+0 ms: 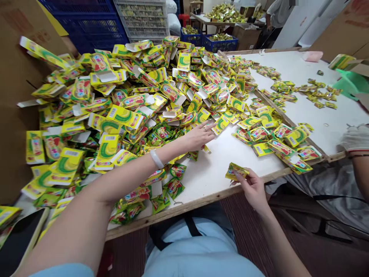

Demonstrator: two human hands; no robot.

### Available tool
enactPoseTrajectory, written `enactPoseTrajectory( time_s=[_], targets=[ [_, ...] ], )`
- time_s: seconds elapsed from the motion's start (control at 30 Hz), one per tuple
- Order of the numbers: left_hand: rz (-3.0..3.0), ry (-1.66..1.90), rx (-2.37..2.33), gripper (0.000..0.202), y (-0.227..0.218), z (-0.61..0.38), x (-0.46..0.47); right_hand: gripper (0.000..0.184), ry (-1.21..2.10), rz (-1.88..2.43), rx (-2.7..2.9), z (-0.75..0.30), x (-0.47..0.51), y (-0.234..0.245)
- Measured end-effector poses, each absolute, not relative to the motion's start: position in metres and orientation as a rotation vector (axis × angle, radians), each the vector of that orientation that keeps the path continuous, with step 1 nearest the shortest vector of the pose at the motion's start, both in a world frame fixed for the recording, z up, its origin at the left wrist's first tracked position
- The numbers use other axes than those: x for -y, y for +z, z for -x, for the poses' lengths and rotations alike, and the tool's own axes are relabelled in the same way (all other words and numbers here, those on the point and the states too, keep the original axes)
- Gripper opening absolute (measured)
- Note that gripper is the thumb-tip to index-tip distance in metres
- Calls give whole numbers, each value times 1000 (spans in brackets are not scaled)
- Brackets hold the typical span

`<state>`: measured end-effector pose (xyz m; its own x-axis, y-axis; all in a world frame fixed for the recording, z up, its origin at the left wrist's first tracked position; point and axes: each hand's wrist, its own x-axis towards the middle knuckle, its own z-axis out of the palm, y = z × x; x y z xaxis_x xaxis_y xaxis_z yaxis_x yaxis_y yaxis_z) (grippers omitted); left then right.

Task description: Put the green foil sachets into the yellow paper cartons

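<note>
while right hand (253,188) pinches a sachet (236,171), left hand (198,135) touches the pile (121,111).

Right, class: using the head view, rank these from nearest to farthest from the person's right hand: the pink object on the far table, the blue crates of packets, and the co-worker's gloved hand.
1. The gloved hand, at the right edge, is nearest the right hand.
2. The pink object, far right on the white table.
3. The blue crates, beyond the table's far end.
</note>
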<state>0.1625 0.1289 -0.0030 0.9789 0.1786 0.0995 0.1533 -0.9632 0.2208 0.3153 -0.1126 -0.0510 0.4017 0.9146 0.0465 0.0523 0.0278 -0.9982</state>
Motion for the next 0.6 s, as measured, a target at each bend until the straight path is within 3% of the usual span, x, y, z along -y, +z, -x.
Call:
enactPoseTrajectory(
  time_s=[0.17, 0.27, 0.6],
  targets=[
    [-2016, 555, -421, 22, 14, -132, -70, 20, 848, 1219, 856, -324, 104, -11],
    [-1548, 506, -458, 33, 20, -121, -19, 16, 861, 1112, 930, -316, 96, 9],
    [-1452, 419, -666, 20, 22, -105, 30, 26, 531, 1139, 1936, -290, 83, 50]
  ],
)
